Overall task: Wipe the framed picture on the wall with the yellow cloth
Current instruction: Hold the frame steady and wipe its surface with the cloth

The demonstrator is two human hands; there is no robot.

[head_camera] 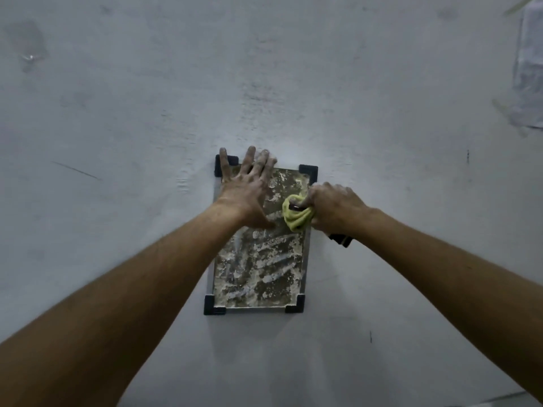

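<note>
A small framed picture (258,268) with black corner pieces hangs on the grey wall; its glass is smeared with whitish dust. My left hand (245,186) lies flat on the picture's upper left part, fingers spread and reaching over the top edge. My right hand (332,207) grips a bunched yellow cloth (295,215) and holds it against the picture's right edge, about a third of the way down. A dark strap end (340,240) shows under my right wrist.
The grey wall (117,142) fills the view, scuffed and stained. A pale sheet or patch (529,69) hangs at the far right. A dark stain (28,45) marks the upper left.
</note>
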